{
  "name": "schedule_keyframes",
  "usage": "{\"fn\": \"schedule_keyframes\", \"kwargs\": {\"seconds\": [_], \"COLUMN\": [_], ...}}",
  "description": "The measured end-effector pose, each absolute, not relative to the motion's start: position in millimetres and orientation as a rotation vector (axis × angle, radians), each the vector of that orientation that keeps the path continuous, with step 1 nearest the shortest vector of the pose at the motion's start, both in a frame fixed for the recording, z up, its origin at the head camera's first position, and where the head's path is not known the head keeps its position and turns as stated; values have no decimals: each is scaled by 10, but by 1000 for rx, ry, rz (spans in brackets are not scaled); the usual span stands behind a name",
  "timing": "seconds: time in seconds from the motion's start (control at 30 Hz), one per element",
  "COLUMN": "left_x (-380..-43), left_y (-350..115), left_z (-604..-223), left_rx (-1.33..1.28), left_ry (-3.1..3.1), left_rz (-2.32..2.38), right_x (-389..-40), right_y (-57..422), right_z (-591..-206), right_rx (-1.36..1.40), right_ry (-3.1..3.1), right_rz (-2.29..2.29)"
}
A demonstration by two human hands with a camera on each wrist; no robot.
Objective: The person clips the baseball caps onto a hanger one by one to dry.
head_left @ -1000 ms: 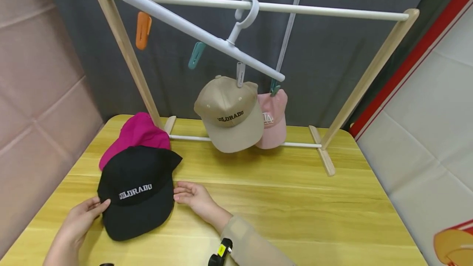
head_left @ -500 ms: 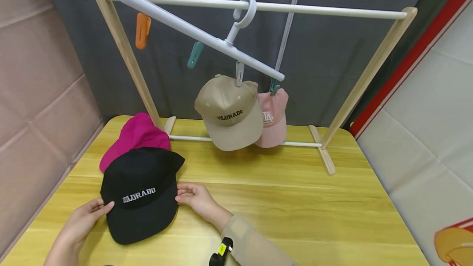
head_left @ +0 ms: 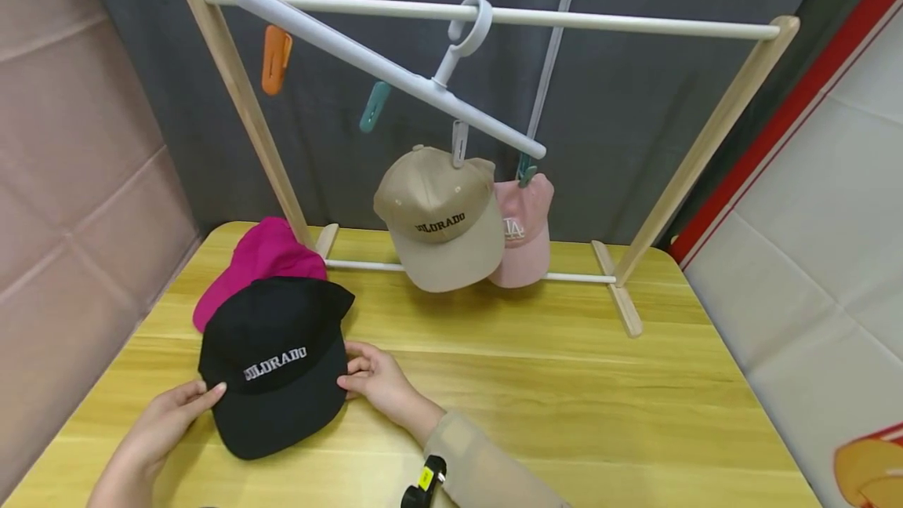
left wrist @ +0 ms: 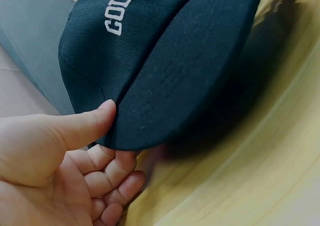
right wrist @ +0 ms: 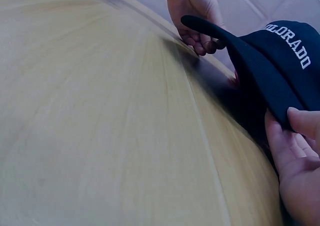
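Note:
A black cap [head_left: 282, 414] with white COLORADO lettering faces me at the left of the table, brim toward the near edge. My left hand [head_left: 158, 426] pinches it where brim meets crown, thumb on top and fingers beneath, as the left wrist view shows. On the opposite side my right hand [head_left: 384, 390] pinches the brim's edge, its thumb [right wrist: 302, 121] over the brim and fingers underneath. In the right wrist view the brim is raised, with a shadow on the wood below. A magenta cap [head_left: 268, 253] lies behind, partly covered by the black one.
A wooden rack with a white rail [head_left: 635, 21] stands at the back. Its tilted hanger [head_left: 339, 45] carries a beige cap [head_left: 451, 261] and a pink cap [head_left: 529, 257] on clips. An orange clip [head_left: 273, 69] and a teal clip [head_left: 375, 107] dangle without caps.
The black cap has shifted slightly right, my left hand travelling with it. My right thumb has come over the brim's edge. The hanging caps have barely moved.

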State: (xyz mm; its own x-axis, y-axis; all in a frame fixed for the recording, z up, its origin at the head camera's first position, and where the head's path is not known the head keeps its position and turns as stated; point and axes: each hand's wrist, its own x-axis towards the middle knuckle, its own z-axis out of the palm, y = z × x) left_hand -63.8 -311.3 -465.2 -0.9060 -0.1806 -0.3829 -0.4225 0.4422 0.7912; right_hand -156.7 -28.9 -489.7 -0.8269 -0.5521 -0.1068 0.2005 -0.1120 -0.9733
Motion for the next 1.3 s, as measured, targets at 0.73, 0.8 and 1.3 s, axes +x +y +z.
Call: {"fn": "schedule_keyframes", "kwargs": {"seconds": [0.73,0.8,1.3], "left_x": [-664,-670,-708], "left_y": [-2971,-2943,-2817], "left_z": [-4655,-4667,-4651], "left_rx": [-474,-443,-291], "left_ry": [2440,2437,2413], "left_rz": [1668,1717,1822], "right_x": [-1559,-1562,-1625], "right_y": [-298,-285,-181], "right_z": [-4858,-4848,-4840], "right_rx": [-287,-288,-302], "right_ry": [1608,1619,1694], "right_rz": [-2008,-2004,-1969]}}
